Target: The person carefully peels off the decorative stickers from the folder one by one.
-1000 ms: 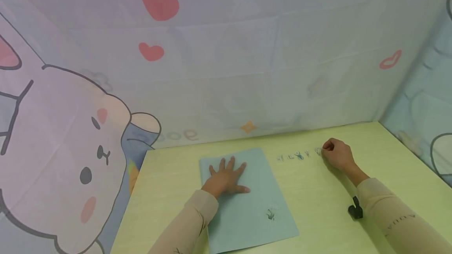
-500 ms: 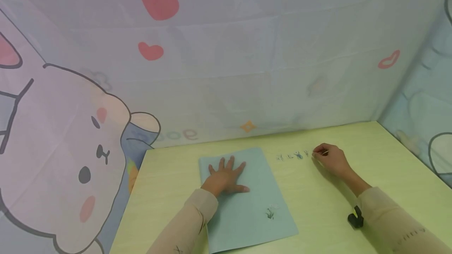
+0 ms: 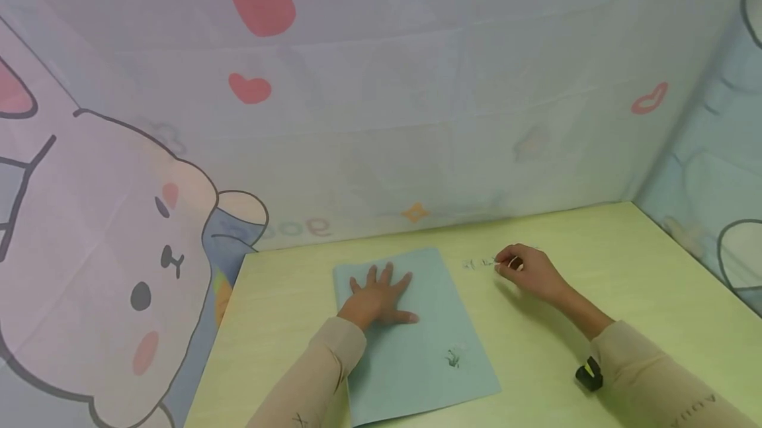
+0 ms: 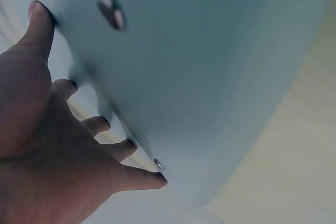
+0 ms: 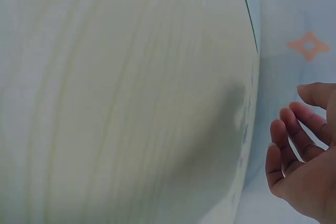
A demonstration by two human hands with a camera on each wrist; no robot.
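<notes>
Here, L hand (image 3: 378, 302) on a blue sheet (image 3: 428, 322), R hand (image 3: 532, 274) by tiny pics (image 3: 475, 264).
From where I stand, L hand's fingers are spread out, touching the sheet; a plant pic (image 3: 453, 358) sits nr its front R corner. R hand's fingers are bent, thumb close by; can't tell if they pinch anything. Tiny pics are in a row on the tabletop (image 3: 601, 269), R of the sheet.

The head view looks forward and down. Closer and tilted, both wrist views share its wood-grain tabletop (image 3: 526, 365).
</notes>
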